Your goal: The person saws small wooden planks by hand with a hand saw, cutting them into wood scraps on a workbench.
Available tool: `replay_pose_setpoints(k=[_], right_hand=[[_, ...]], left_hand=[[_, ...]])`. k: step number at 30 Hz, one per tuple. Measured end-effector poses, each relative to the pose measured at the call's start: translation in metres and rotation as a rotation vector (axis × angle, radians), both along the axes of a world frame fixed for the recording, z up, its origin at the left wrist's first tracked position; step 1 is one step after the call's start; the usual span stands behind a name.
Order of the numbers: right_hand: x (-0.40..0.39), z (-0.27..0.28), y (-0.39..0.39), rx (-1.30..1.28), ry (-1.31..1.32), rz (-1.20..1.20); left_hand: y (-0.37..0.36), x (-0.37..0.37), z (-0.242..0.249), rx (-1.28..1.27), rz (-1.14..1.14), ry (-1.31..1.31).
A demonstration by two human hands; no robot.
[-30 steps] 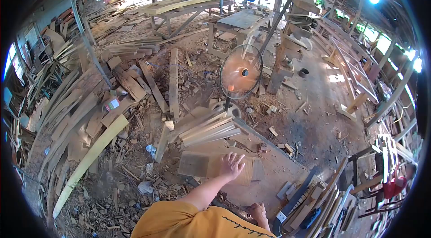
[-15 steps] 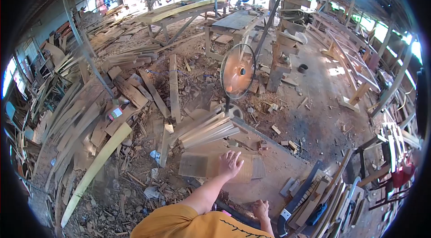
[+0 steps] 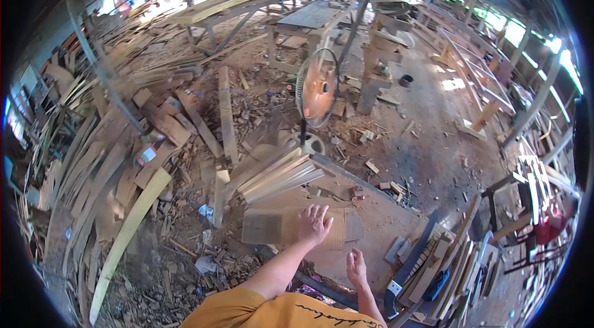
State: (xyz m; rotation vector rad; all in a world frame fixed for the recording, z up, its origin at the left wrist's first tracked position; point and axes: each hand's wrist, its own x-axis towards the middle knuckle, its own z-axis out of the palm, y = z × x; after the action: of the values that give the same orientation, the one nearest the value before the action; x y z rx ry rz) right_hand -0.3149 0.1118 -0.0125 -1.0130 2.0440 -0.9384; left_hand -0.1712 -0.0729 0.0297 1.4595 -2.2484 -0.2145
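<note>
My left hand (image 3: 315, 225) lies over a flat wooden board (image 3: 265, 227), its fingers apart and the palm apparently touching the wood. The board is darker at its left end and paler near the hand. Just right of the board and nearer my body, my right hand (image 3: 356, 268) is raised with fingers stretched and nothing in it. Both are above a brown work surface (image 3: 377, 221). Several thin wooden strips (image 3: 279, 181) lie fanned on the surface beyond my left hand. To the right of my right hand is a handsaw (image 3: 408, 266).
A standing fan (image 3: 318, 88) is beyond the work surface. Wood offcuts (image 3: 440, 266) and a curved metal bar (image 3: 482, 247) are at the right. Long planks and a pale curved board (image 3: 131, 241) lie on the left over scrap-strewn ground. A workbench (image 3: 309, 15) is farther back.
My right hand has lifted forward towards the board and its fingers have opened from a curled pose. My left hand stays on the board. The view has shifted slightly.
</note>
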Motion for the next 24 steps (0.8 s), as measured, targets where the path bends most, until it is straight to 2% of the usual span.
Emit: replay_pose_setpoints(k=[3, 8, 10, 11, 13, 16, 17, 19, 20, 22, 24], right_hand=[[0.018, 0.011, -0.018, 0.015, 0.033, 0.071], [0.051, 0.041, -0.033, 0.062, -0.131, -0.124], [0.053, 0.032, -0.040, 0.004, -0.092, -0.160], [0.052, 0.028, -0.045, -0.025, -0.055, -0.150], [0.053, 0.040, -0.051, -0.054, -0.057, -0.146], [0.049, 0.044, -0.060, 0.070, 0.020, -0.061], [0.048, 0.042, -0.059, 0.093, 0.011, -0.118], [0.042, 0.034, -0.053, 0.018, -0.027, -0.007], [0.036, 0.032, -0.042, 0.022, -0.028, -0.052], [0.023, 0.035, -0.013, 0.134, 0.311, -0.005], [-0.006, 0.064, 0.019, 0.381, 0.428, -0.116]], left_hand=[[-0.001, 0.001, -0.004, 0.003, -0.014, -0.002], [-0.006, 0.004, -0.011, 0.027, -0.067, 0.046], [-0.008, 0.005, -0.003, 0.090, -0.070, 0.030], [-0.008, 0.004, 0.000, 0.138, -0.042, 0.015], [-0.012, 0.005, 0.002, 0.074, -0.026, -0.022], [-0.022, 0.006, -0.001, 0.045, -0.044, -0.054], [-0.024, 0.007, -0.005, 0.013, -0.066, -0.034], [-0.023, 0.006, -0.007, 0.027, -0.092, -0.053], [-0.024, 0.003, -0.007, 0.022, -0.059, -0.065], [-0.021, 0.001, -0.003, 0.020, -0.072, -0.104], [-0.021, 0.002, -0.005, -0.005, -0.050, -0.141]])
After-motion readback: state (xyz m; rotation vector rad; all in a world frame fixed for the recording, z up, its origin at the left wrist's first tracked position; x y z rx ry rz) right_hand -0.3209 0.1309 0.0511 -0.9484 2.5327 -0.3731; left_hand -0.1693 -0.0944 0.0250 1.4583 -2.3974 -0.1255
